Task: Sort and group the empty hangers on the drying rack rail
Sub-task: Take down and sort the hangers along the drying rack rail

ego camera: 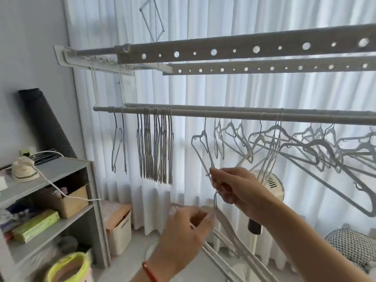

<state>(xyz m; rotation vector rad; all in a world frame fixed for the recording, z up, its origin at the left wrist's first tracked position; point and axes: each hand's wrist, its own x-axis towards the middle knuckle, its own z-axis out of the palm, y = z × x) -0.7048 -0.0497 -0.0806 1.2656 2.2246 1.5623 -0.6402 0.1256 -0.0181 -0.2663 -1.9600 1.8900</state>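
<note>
below the rail (223,115), the right hand (240,188) pinches the hook of a white hanger (230,226) taken off it, and the left hand (187,226), fingers curled, grips its shoulder. a tight grey bunch (155,147) hangs far left on the rail; loose hangers (305,147) sprawl right. best to keep the hook upright and untangled while lifting toward its matching group.

The rail (234,115) runs out of frame at the right edge, so the hangers (317,147) there are cut off. The left hand (189,226) is motion-blurred; its grasp cannot be determined. The right hand (236,186) covers the hook it pinches. The fan (270,185) is mostly hidden behind that hand.
</note>
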